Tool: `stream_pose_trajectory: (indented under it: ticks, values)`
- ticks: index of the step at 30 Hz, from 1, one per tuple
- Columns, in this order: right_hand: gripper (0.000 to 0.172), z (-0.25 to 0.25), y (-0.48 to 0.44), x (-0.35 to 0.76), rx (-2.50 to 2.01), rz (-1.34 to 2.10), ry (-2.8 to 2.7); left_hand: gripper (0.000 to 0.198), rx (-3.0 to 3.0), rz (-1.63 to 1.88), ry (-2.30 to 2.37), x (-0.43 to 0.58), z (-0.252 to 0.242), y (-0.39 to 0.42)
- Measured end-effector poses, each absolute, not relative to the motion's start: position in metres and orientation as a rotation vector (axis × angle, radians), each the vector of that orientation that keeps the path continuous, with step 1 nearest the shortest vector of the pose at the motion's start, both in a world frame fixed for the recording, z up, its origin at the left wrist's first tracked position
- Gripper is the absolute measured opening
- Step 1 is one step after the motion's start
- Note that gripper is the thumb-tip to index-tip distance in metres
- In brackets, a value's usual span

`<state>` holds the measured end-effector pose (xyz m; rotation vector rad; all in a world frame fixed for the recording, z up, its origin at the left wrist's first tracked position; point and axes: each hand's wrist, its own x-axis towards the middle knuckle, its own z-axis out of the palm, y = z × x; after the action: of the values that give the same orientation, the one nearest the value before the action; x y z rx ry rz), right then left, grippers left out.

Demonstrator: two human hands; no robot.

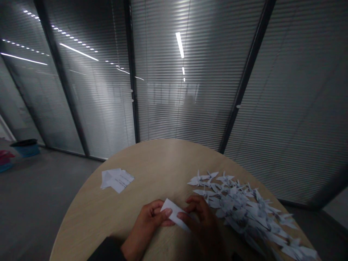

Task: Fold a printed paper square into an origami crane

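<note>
A small piece of folded white paper (pixel 174 211) is held above the near part of the round table (pixel 160 163). My left hand (pixel 153 217) pinches its left end between thumb and fingers. On the other side, my right hand (pixel 199 217) grips the paper's right part, with the thumb on top and curled fingers behind. The paper's lower right edge is partly hidden by that hand. Just right of it lies a large heap of folded white paper cranes (pixel 239 206), spread toward the table's right edge.
A small stack of white paper sheets (pixel 116 179), some with printed text, lies on the table's left side. Glass partitions with blinds (pixel 182 108) stand close behind the table. Blue buckets (pixel 26 148) sit on the floor at far left.
</note>
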<state>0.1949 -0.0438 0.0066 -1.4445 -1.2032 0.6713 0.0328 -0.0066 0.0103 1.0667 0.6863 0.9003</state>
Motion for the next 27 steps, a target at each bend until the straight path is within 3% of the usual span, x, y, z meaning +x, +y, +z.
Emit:
stream_pose_trajectory:
  ticks: [27]
  values:
    - [0.035, 0.001, -0.037, 0.195, -1.287, 0.831, -1.087, 0.051, 1.254, 0.850, 0.696, 0.033, 0.016, -0.010]
